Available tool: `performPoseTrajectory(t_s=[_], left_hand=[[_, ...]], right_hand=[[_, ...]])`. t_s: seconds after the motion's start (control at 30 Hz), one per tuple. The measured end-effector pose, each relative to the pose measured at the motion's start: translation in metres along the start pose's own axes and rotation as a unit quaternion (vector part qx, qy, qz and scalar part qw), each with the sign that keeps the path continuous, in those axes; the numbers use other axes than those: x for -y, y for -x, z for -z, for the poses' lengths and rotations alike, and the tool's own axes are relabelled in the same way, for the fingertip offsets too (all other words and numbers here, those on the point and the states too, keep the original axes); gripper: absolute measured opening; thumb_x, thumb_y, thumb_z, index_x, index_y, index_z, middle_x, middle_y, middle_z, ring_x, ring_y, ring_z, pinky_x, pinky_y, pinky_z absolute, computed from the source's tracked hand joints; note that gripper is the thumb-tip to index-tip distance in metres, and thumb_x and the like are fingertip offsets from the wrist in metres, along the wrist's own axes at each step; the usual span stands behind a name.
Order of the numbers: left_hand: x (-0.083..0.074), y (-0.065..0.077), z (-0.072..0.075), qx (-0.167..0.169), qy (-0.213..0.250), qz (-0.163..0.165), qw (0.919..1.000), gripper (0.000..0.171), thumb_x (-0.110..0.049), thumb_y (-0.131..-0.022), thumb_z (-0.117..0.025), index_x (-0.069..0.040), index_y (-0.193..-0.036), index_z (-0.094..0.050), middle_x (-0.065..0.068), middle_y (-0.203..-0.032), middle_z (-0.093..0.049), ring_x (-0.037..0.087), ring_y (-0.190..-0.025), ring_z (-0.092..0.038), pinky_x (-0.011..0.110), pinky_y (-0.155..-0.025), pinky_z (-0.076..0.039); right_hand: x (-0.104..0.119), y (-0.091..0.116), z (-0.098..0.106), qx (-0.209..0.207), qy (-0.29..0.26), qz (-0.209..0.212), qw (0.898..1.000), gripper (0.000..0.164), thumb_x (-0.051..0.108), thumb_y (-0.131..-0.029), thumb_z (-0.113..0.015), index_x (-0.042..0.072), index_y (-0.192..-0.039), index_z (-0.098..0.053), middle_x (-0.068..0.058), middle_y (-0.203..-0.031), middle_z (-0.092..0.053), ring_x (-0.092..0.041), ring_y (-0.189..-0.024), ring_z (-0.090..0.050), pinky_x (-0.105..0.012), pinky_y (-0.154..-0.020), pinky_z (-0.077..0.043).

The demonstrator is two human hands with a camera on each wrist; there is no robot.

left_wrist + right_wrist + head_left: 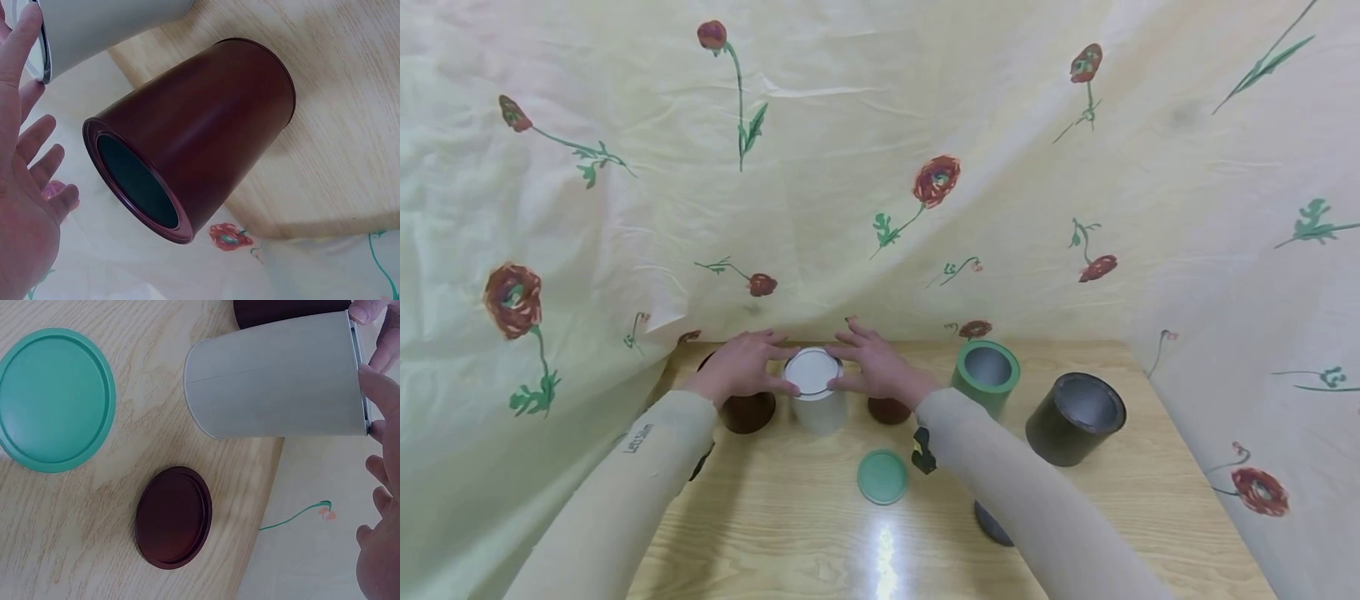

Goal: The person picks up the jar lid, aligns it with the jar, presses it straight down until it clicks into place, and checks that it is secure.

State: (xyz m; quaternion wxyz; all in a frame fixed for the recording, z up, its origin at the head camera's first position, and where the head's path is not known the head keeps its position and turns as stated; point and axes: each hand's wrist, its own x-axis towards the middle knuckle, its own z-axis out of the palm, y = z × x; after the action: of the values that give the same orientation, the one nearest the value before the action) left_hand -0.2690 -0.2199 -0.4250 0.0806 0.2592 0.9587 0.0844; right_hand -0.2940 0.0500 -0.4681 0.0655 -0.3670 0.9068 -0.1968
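A white can (822, 417) stands upright near the table's back edge, its pale lid (812, 371) on top. A thin dark line shows at the can's rim in the right wrist view. My left hand (745, 365) touches the lid's left edge with thumb and forefinger, the other fingers spread. From the opposite side my right hand (877, 367) touches the lid's right edge in the same way. Beside the left hand is a dark red can (206, 131) with its top uncovered. A dark red lid (174, 517) lies flat to the right of the white can.
A green lid (882, 477) lies in front of the white can. Further right stand a green can (983, 400) and a black can (1056, 437), both uncovered. A dark lid (992, 525) is partly hidden by the right sleeve. Flowered cloth (827, 225) rises behind the table.
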Motion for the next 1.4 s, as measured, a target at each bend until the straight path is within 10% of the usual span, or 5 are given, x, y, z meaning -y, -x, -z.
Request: performPoseTrajectory(t_s=[1.4], left_hand=[[-0.011,0.006,-0.011,0.004,0.033,0.048,0.9983,0.069,-0.048,-0.094,-0.08,-0.012,-0.151,-0.062,0.024,-0.163,-0.047,0.048,-0.15,-0.043,0.065,-0.12,-0.038]], right_hand=[[0.019,-0.002,0.005,0.015,0.038,-0.038,0.998,0.061,0.048,-0.101,-0.072,0.018,-0.153,-0.06,-0.014,-0.169,-0.041,-0.044,-0.162,-0.022,-0.07,-0.127,-0.022]])
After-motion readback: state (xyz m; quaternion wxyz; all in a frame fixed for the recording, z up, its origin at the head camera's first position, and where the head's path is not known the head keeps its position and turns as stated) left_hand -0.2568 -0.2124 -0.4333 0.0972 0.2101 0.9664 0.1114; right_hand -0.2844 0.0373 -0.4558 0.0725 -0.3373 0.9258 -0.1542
